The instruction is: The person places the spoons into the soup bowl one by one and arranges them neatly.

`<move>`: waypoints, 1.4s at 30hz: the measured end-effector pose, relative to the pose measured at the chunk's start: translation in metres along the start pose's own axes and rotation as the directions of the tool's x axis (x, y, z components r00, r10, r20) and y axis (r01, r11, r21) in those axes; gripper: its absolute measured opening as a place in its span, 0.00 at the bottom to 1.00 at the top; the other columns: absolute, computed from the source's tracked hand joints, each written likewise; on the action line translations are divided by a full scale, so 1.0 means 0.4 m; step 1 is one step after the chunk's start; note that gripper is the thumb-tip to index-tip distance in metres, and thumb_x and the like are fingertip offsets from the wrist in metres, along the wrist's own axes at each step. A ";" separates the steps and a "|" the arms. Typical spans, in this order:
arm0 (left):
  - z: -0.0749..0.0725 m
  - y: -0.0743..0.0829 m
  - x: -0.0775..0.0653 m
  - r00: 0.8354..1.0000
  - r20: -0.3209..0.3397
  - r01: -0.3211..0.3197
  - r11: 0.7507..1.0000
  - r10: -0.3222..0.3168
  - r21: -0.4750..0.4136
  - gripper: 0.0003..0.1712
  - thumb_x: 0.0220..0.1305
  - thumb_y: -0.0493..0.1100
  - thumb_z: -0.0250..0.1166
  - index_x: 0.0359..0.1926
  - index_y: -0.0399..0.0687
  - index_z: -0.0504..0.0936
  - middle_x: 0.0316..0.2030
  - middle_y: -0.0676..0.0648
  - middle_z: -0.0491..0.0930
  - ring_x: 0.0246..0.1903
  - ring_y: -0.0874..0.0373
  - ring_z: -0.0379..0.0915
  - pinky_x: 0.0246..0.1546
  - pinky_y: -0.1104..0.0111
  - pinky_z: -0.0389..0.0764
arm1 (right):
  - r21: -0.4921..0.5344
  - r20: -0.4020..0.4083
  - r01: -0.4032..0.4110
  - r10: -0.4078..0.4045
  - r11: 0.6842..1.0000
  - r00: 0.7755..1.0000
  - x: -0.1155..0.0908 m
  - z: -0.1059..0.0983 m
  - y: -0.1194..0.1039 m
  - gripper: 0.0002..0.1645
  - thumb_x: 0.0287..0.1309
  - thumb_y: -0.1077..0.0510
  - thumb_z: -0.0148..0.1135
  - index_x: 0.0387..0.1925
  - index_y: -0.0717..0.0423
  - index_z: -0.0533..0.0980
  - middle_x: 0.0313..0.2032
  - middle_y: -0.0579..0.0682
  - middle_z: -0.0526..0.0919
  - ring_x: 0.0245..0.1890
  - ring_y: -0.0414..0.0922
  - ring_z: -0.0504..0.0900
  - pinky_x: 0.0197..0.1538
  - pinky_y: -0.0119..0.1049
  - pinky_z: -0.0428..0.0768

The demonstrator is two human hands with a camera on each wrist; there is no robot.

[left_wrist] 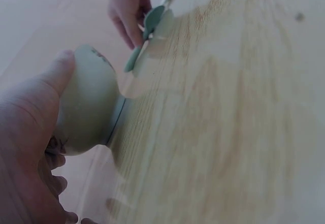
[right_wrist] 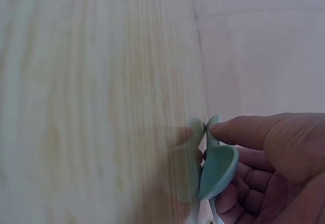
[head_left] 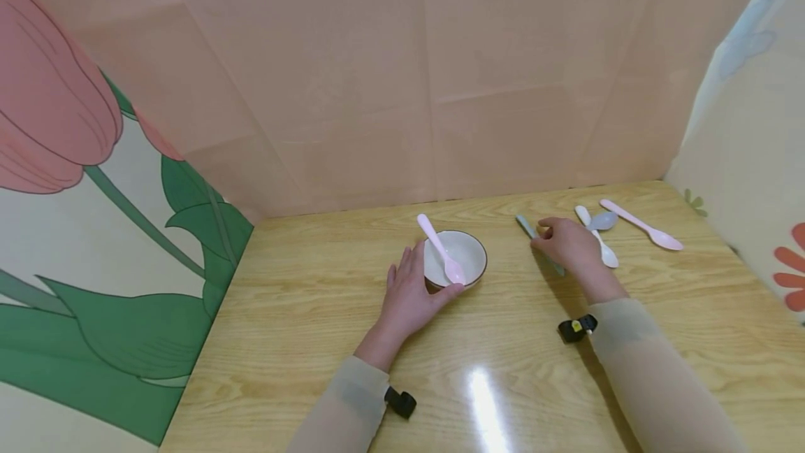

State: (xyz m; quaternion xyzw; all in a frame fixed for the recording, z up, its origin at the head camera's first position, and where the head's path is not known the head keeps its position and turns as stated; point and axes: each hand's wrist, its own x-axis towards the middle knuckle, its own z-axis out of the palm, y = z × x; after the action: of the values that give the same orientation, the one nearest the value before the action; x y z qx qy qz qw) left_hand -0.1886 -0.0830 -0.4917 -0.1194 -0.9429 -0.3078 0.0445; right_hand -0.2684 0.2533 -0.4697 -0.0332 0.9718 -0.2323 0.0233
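A small white bowl (head_left: 468, 247) with a dark rim stands on the wooden table, and a pink spoon (head_left: 434, 236) lies in it, its handle over the far rim. My left hand (head_left: 411, 299) holds the bowl from the near left, thumb and fingers spread round its side. Farther right, my right hand (head_left: 572, 247) pinches a grey-green spoon (head_left: 525, 225) by its handle, close over the tabletop. In the right wrist view the thumb presses the handle beside the spoon's scoop (right_wrist: 219, 172); the other fingers curl behind, partly hidden.
Just right of my right hand, a white spoon (head_left: 607, 254) and a grey-blue spoon (head_left: 604, 221) lie crossed. Beyond them is another pink spoon (head_left: 664, 239). A pinkish sheet (head_left: 428, 89) hangs along the table's back edge; flower-printed panels (head_left: 126, 313) flank the sides.
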 end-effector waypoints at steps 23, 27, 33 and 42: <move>0.001 0.002 0.002 1.000 0.001 0.007 1.000 -0.007 -0.001 0.65 0.51 0.86 0.55 0.81 0.68 0.37 0.78 0.49 0.52 0.77 0.47 0.41 0.72 0.43 0.45 | 0.263 0.012 0.024 -0.028 0.964 1.000 -0.014 0.003 -0.005 0.29 0.70 0.46 0.58 0.67 0.54 0.74 0.48 0.58 0.84 0.43 0.53 0.80 0.42 0.46 0.75; 0.000 0.002 0.002 1.000 0.006 0.011 1.000 -0.011 0.004 0.66 0.51 0.86 0.55 0.81 0.67 0.38 0.78 0.50 0.52 0.77 0.48 0.41 0.72 0.43 0.45 | 0.315 -0.006 0.044 -0.045 0.948 0.999 -0.016 0.001 -0.012 0.28 0.70 0.48 0.59 0.67 0.53 0.73 0.45 0.56 0.83 0.38 0.50 0.77 0.36 0.39 0.73; 0.002 0.000 0.001 1.000 -0.002 0.003 1.000 -0.003 0.010 0.66 0.51 0.86 0.55 0.81 0.66 0.38 0.78 0.49 0.52 0.77 0.47 0.42 0.72 0.42 0.45 | 0.384 -0.026 0.076 -0.072 0.920 0.997 -0.022 -0.005 -0.033 0.28 0.70 0.49 0.59 0.68 0.53 0.71 0.45 0.57 0.83 0.39 0.49 0.76 0.35 0.34 0.74; 0.005 -0.002 0.003 1.000 0.001 0.008 1.000 -0.008 0.005 0.66 0.50 0.87 0.54 0.81 0.68 0.37 0.78 0.50 0.52 0.77 0.47 0.42 0.72 0.43 0.45 | 0.460 -0.017 0.085 -0.087 0.884 0.996 -0.038 -0.019 -0.074 0.30 0.72 0.49 0.57 0.70 0.53 0.69 0.48 0.58 0.81 0.42 0.51 0.76 0.38 0.34 0.76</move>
State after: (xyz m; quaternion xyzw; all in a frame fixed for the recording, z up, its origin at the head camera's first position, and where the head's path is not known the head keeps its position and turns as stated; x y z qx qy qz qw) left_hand -0.1901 -0.0822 -0.4936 -0.1157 -0.9441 -0.3055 0.0433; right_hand -0.2521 0.2313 -0.4490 -0.0700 0.8866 -0.4566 0.0223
